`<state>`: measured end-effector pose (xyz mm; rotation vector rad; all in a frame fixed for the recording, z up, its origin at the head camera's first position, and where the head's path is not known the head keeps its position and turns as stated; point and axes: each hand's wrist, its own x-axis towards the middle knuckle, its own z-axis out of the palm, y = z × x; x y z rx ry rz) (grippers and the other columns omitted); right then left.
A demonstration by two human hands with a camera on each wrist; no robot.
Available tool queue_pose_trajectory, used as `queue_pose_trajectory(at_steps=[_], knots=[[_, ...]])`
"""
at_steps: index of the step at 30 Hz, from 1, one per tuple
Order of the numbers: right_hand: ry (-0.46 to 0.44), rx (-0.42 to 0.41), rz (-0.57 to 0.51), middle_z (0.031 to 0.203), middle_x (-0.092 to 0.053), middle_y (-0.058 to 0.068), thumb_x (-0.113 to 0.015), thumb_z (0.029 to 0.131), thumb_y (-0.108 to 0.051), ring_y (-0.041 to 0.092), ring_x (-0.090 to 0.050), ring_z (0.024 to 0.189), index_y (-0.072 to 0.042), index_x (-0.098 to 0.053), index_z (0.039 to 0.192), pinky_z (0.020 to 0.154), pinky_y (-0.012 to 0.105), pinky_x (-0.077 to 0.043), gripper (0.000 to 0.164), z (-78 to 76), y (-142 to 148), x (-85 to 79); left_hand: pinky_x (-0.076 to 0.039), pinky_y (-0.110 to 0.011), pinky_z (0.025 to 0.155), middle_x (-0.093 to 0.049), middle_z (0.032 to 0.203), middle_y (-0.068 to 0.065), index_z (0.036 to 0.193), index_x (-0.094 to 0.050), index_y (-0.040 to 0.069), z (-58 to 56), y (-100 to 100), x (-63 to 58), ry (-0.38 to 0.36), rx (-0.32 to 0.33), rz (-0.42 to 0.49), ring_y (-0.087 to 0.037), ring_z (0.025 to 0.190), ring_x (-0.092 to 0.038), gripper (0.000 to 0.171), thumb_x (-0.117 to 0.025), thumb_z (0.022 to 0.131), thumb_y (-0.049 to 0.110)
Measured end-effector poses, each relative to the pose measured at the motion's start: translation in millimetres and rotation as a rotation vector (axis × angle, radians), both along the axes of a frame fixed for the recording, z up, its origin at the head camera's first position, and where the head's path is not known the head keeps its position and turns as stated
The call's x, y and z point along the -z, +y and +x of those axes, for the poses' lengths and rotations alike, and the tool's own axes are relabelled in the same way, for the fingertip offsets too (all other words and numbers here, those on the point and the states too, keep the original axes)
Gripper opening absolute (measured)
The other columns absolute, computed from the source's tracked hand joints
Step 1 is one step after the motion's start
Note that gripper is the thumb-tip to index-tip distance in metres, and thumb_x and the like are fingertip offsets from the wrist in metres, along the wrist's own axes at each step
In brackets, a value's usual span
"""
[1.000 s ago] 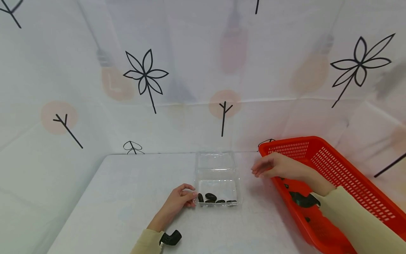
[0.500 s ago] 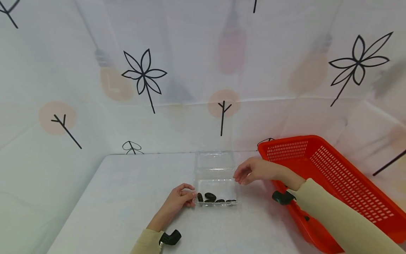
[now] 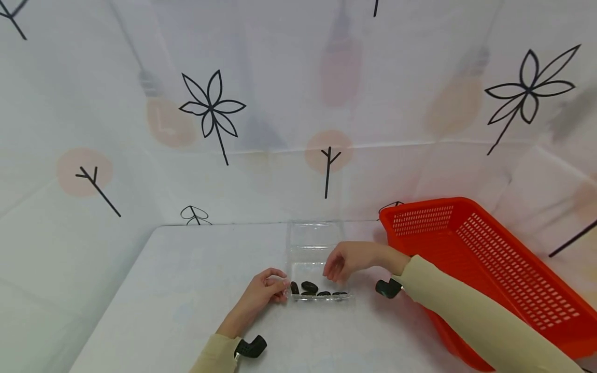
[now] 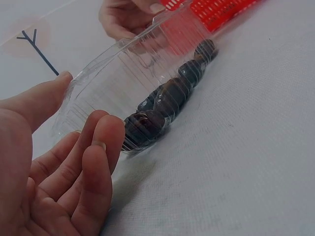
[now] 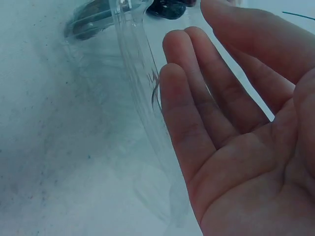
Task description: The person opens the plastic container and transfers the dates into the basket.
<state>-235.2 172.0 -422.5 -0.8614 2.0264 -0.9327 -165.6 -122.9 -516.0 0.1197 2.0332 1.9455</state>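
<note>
A clear plastic clamshell box stands on the table, its lid tipped back. Several dark, glossy oval pieces lie along its front side. My left hand rests at the box's left front corner; in the left wrist view its thumb touches the rim and loosely bent fingers lie against the wall. Over the right part of the box hangs my right hand, fingers pointing down. In the right wrist view its thumb and index fingertips run out of frame by a dark piece; I cannot tell whether they hold it.
A red plastic basket with slotted sides stands at the right, tilted across the table edge, partly under my right sleeve. A white patterned cloth hangs behind the table.
My right hand has moved left from the basket's near rim, past the box's right edge, and lower over the box. My left hand has stayed at the corner.
</note>
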Motion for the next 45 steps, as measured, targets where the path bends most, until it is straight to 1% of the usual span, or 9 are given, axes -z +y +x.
queue_pose_trajectory(at_steps=[5, 10, 18, 22, 25, 28, 33, 38, 45], knots=[[0.005, -0.026, 0.111, 0.096, -0.072, 0.006, -0.076, 0.083, 0.001, 0.016, -0.066, 0.087, -0.007, -0.075, 0.106, 0.08, 0.029, -0.054, 0.025, -0.6, -10, 2.7, -0.051, -0.023, 0.061, -0.068, 0.073, -0.003, 0.115, -0.056, 0.0, -0.6, 1, 0.1, 0.0, 0.003, -0.006, -0.012, 0.064, -0.064, 0.032, -0.071, 0.094, 0.019], [-0.014, -0.059, 0.206, 0.092, -0.072, 0.001, -0.08, 0.08, 0.001, 0.014, -0.064, 0.086, -0.012, -0.076, 0.103, 0.081, 0.029, -0.053, 0.027, -4.2, -16, 3.5, -0.051, -0.023, 0.061, -0.068, 0.073, -0.003, 0.116, -0.056, 0.0, -0.2, 1, -1.5, -0.003, 0.004, -0.007, -0.013, 0.064, -0.064, 0.033, -0.072, 0.094, 0.02], [0.046, -0.117, 0.33, 0.088, -0.07, -0.007, -0.079, 0.083, -0.005, 0.01, -0.062, 0.086, -0.016, -0.077, 0.101, 0.083, 0.029, -0.05, 0.021, -6.4, -22, 0.6, -0.051, -0.023, 0.062, -0.068, 0.073, -0.002, 0.116, -0.056, -0.001, -1.2, 0, -0.8, -0.005, 0.003, -0.01, -0.013, 0.064, -0.064, 0.034, -0.072, 0.093, 0.018], [0.027, -0.13, 0.377, 0.09, -0.07, -0.008, -0.078, 0.086, -0.012, 0.01, -0.06, 0.087, -0.017, -0.077, 0.102, 0.083, 0.03, -0.049, 0.017, -5.7, -24, -2.0, -0.051, -0.023, 0.062, -0.068, 0.073, -0.002, 0.116, -0.056, -0.001, -0.4, 1, -0.7, -0.002, 0.006, -0.007, -0.013, 0.064, -0.064, 0.034, -0.072, 0.093, 0.019], [-0.008, -0.138, 0.389, 0.091, -0.07, -0.006, -0.077, 0.087, -0.011, 0.01, -0.06, 0.087, -0.016, -0.078, 0.103, 0.083, 0.029, -0.05, 0.017, -6.3, -25, -1.4, -0.051, -0.023, 0.062, -0.068, 0.073, -0.002, 0.116, -0.056, -0.001, -0.2, 1, -0.7, 0.0, 0.009, -0.007, -0.013, 0.064, -0.063, 0.034, -0.072, 0.093, 0.02], [-0.048, -0.15, 0.375, 0.09, -0.072, -0.002, -0.074, 0.087, -0.002, 0.01, -0.063, 0.085, -0.013, -0.077, 0.103, 0.085, 0.028, -0.05, 0.02, -7.5, -26, 0.9, -0.051, -0.023, 0.062, -0.068, 0.073, -0.003, 0.115, -0.056, 0.0, 0.6, 1, -2.0, -0.002, 0.008, -0.012, -0.013, 0.064, -0.063, 0.034, -0.072, 0.093, 0.02], [-0.086, -0.133, 0.352, 0.087, -0.073, 0.005, -0.075, 0.083, 0.006, 0.012, -0.064, 0.081, -0.011, -0.077, 0.1, 0.085, 0.029, -0.05, 0.024, -7.9, -25, 2.7, -0.051, -0.023, 0.062, -0.068, 0.074, -0.004, 0.114, -0.057, 0.0, 1.0, 1, -3.0, -0.002, 0.006, -0.02, -0.013, 0.064, -0.063, 0.034, -0.073, 0.093, 0.022], [-0.056, -0.126, 0.362, 0.08, -0.072, 0.003, -0.077, 0.081, 0.005, 0.01, -0.061, 0.074, -0.011, -0.078, 0.096, 0.074, 0.027, -0.051, 0.022, -6.0, -24, 2.4, -0.052, -0.024, 0.063, -0.069, 0.074, -0.003, 0.114, -0.057, 0.001, 0.6, 1, -4.0, -0.006, 0.004, -0.03, -0.013, 0.064, -0.064, 0.035, -0.073, 0.093, 0.023], [0.079, -0.144, 0.444, 0.079, -0.069, -0.006, -0.078, 0.081, 0.002, 0.008, -0.053, 0.073, -0.018, -0.08, 0.09, 0.071, 0.026, -0.048, 0.022, -2.5, -26, 2.3, -0.052, -0.024, 0.063, -0.07, 0.075, -0.006, 0.114, -0.057, 0.001, 0.6, 1, -3.7, 0.002, 0.007, -0.042, -0.013, 0.065, -0.064, 0.034, -0.072, 0.093, 0.023]])
